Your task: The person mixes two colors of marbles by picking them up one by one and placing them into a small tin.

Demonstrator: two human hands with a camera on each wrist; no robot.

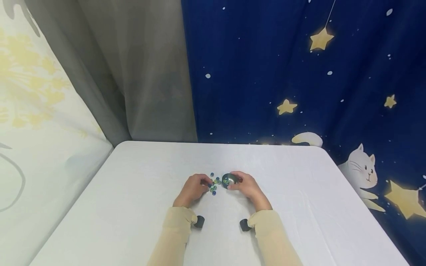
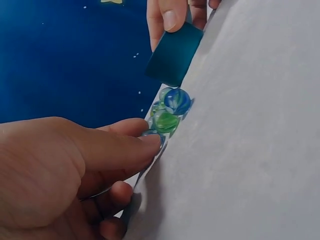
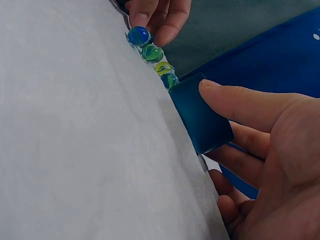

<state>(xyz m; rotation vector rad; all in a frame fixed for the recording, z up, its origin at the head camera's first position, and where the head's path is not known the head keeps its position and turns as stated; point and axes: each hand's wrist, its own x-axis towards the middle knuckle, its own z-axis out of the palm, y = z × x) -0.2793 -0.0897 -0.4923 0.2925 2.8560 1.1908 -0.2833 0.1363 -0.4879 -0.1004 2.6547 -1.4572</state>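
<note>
Glass marbles [image 1: 215,188] with blue, green and yellow swirls lie in a loose cluster on the white table, between the two hands. At their left side, my left hand [image 1: 194,188] pinches a blue marble [image 2: 159,136] between thumb and index finger. My right hand [image 1: 246,183] grips a small dark teal cup [image 1: 229,175] by its sides, thumb toward me and fingers at the back. The cup leans over toward the left, its mouth facing the cluster, and a few marbles show inside. In the right wrist view, the cup's wall [image 3: 202,115] hides its inside.
White cloth covers the table [image 1: 133,229]. A grey curtain [image 1: 153,74] and a blue star-patterned curtain [image 1: 249,74] hang behind the far edge. Black wrist pieces [image 1: 245,225] sit at both cuffs, and one blue marble [image 1: 212,174] lies apart at the cluster's far side.
</note>
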